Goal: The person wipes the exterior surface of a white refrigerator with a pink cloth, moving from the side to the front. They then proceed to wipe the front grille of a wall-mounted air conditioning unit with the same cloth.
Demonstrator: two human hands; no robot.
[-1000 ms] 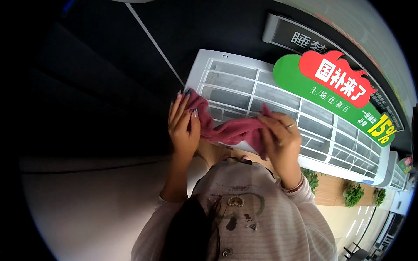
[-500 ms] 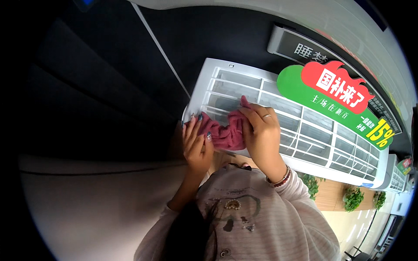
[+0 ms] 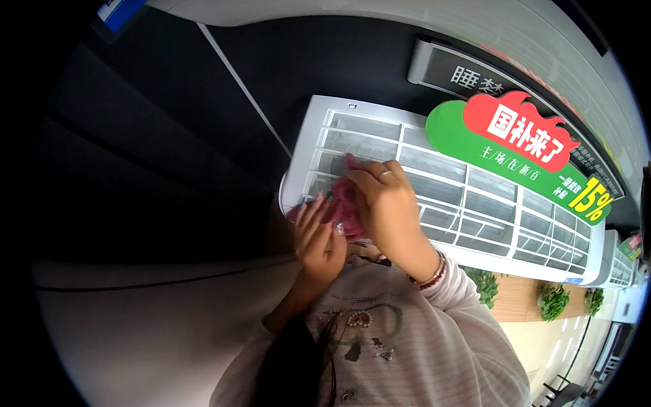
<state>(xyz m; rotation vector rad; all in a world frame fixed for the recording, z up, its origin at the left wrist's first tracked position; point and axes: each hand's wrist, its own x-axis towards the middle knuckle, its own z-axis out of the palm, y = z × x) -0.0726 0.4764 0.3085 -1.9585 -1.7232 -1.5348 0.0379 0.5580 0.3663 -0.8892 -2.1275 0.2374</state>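
Both hands have bunched the pink cloth (image 3: pixel 342 207) smaller (fingers (image 3: pixel 380 178) clamping it) at the white grille's (image 3: pixel 475 203) left edge.

Green and red promotional sign (image 3: pixel 522 152), dark wall panel (image 3: pixel 169 156), potted green plants (image 3: pixel 553 298), wooden shelf (image 3: pixel 519 308)

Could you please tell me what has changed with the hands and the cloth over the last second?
The pink cloth, stretched between the hands a second ago, is now bunched at the left end of the white air conditioner grille. The right hand has slid left to press on it, closing up beside the left hand. Both hands are still on the cloth; the green and red sign stays on the grille.
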